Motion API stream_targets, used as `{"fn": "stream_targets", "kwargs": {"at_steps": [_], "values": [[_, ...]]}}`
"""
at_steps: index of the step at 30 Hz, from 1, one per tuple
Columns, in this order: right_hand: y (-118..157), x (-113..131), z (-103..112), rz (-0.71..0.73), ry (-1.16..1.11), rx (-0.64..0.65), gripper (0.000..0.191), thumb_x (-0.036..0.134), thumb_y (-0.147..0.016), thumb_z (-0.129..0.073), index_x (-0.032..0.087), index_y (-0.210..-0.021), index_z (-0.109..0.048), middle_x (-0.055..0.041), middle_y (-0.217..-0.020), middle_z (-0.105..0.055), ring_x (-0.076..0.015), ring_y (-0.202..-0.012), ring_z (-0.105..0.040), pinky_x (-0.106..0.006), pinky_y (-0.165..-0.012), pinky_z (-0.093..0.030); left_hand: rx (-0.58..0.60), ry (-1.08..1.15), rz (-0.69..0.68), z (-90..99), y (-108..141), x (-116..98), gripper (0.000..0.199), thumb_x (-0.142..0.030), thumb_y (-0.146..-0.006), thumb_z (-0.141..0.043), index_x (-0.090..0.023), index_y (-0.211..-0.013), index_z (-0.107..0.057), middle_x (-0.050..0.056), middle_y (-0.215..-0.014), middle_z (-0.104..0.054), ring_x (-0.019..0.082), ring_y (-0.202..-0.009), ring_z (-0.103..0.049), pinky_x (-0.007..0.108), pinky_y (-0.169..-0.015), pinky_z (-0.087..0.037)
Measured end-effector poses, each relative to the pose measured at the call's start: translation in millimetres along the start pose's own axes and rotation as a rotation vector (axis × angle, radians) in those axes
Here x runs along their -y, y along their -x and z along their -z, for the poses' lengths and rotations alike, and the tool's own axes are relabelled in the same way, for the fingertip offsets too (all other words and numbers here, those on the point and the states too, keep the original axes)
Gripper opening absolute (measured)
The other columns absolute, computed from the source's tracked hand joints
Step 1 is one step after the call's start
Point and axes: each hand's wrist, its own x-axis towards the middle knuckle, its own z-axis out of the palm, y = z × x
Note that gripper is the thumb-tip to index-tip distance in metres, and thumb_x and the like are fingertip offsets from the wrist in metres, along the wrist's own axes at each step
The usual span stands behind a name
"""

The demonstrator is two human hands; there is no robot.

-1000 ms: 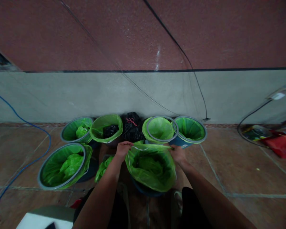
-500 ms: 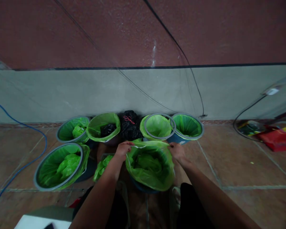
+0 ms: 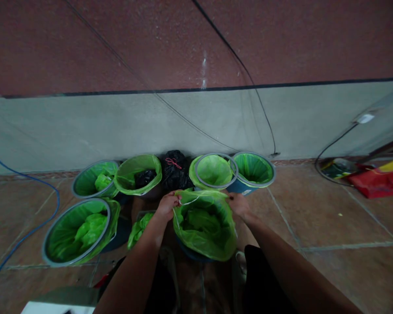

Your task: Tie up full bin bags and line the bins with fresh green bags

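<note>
A green bin liner (image 3: 212, 248) lines the dark blue bin (image 3: 191, 256) standing between my feet, its rim folded outward and more green plastic bunched inside. My left hand (image 3: 168, 205) pinches the liner's far left edge, where a white drawstring shows. On the far right edge, my right hand (image 3: 238, 204) grips the same liner. Just beyond stands a bin with a loose grey ring (image 3: 198, 174) tilted over its liner. Left of my left forearm lies a crumpled green bag (image 3: 139, 229), partly hidden by the arm.
More lined bins stand along the wall, including a grey-rimmed bin (image 3: 109, 218) at the left and a blue bin (image 3: 245, 187) at the right. A tied black bag (image 3: 176, 172) sits among them. A blue hose (image 3: 57, 205) crosses the left floor; a red dustpan (image 3: 373, 183) lies at right.
The view has shifted slightly. Both hands stay on the liner's far edge, with the liner's rim moved only a little between them.
</note>
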Motion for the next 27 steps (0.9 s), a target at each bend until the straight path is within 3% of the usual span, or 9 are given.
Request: {"fn": "stream_targets", "kwargs": {"at_steps": [8,13,18,21,24,27], "values": [[-1,-5,2,0.021,-0.009,0.025,0.025,0.024,-0.084,-0.054,0.017,-0.092,-0.076,-0.0074,-0.085,-0.074,-0.0175,-0.074,-0.066,-0.022,-0.059,-0.042,-0.093,0.031,-0.006,-3.0,4,-6,0.044,0.000,-0.050,-0.052,-0.012,-0.091,-0.064,-0.007,-0.056,-0.056,0.004,-0.038,-0.042,0.019,-0.046,-0.040],[-1,-4,4,0.020,0.012,0.023,0.024,0.023,-0.082,-0.055,0.015,-0.090,-0.077,-0.0084,-0.081,-0.074,-0.0184,-0.072,-0.065,-0.023,-0.059,-0.041,-0.111,0.102,0.051,-8.9,10,-12,0.035,-0.004,-0.060,-0.051,-0.012,-0.093,-0.059,-0.001,-0.059,-0.061,0.016,-0.053,-0.063,0.027,-0.056,-0.052],[0,-3,8,0.053,0.002,0.050,0.023,0.025,-0.081,-0.058,0.016,-0.090,-0.077,-0.0063,-0.074,-0.072,-0.0186,-0.072,-0.065,-0.024,-0.060,-0.042,-0.140,0.050,0.046,-10.7,6,-13,0.027,-0.006,-0.067,-0.053,-0.013,-0.092,-0.059,0.000,-0.059,-0.060,0.014,-0.053,-0.062,0.028,-0.061,-0.054],[1,-2,10,0.052,0.010,0.070,0.022,0.025,-0.082,-0.058,0.017,-0.090,-0.077,-0.0058,-0.077,-0.073,-0.0189,-0.075,-0.065,-0.024,-0.064,-0.044,-0.256,-0.237,-0.032,-7.4,2,-15,0.009,-0.019,-0.077,-0.058,-0.016,-0.085,-0.060,0.001,-0.062,-0.062,0.017,-0.059,-0.064,0.031,-0.067,-0.055],[3,-1,11,0.054,0.029,0.158,0.023,0.026,-0.083,-0.059,0.017,-0.095,-0.076,-0.0068,-0.086,-0.074,-0.0208,-0.082,-0.067,-0.026,-0.071,-0.047,-0.382,-0.798,-0.224,-2.6,3,-22,0.014,-0.031,-0.083,-0.058,-0.018,-0.084,-0.062,0.008,-0.079,-0.070,0.025,-0.082,-0.070,0.037,-0.083,-0.053],[4,-2,14,0.048,0.026,0.268,0.037,0.029,-0.082,-0.065,0.014,-0.116,-0.069,-0.0119,-0.112,-0.071,-0.0241,-0.097,-0.066,-0.030,-0.082,-0.050,-0.441,-1.202,-0.348,1.1,8,-32,0.022,-0.033,-0.087,-0.053,-0.017,-0.096,-0.066,0.015,-0.099,-0.073,0.030,-0.103,-0.068,0.042,-0.097,-0.047]]}}
